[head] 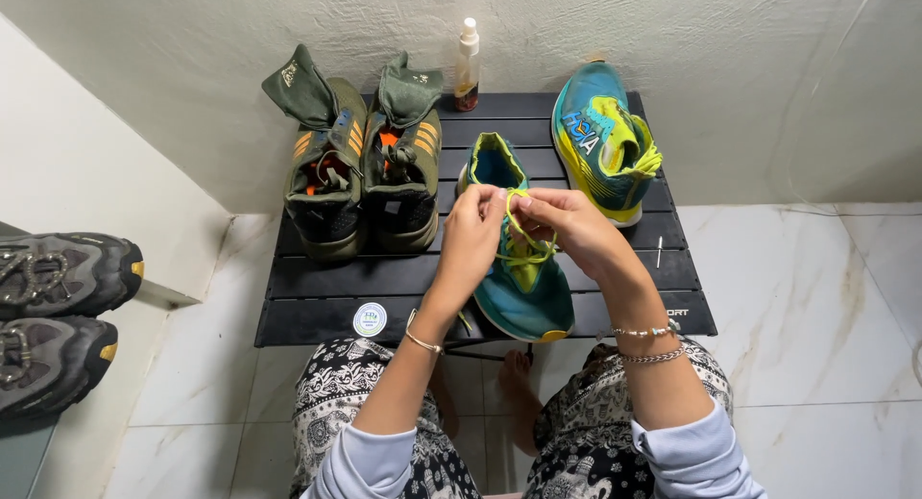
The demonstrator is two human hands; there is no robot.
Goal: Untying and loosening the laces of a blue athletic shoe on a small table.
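Note:
A teal and yellow running shoe (523,292) lies on the black slatted table (317,292), toe toward me. My left hand (471,235) and my right hand (567,225) meet over its upper part, each pinching the yellow-green lace (523,249). A loop of lace hangs between my fingers. The matching shoe (600,139) rests tilted on its side at the table's back right, untouched.
A pair of olive green high-top shoes (360,158) with orange stripes stands at the table's back left. A small spray bottle (467,67) stands against the wall. Two grey hiking shoes (58,312) sit on a ledge at far left. Marble floor surrounds the table.

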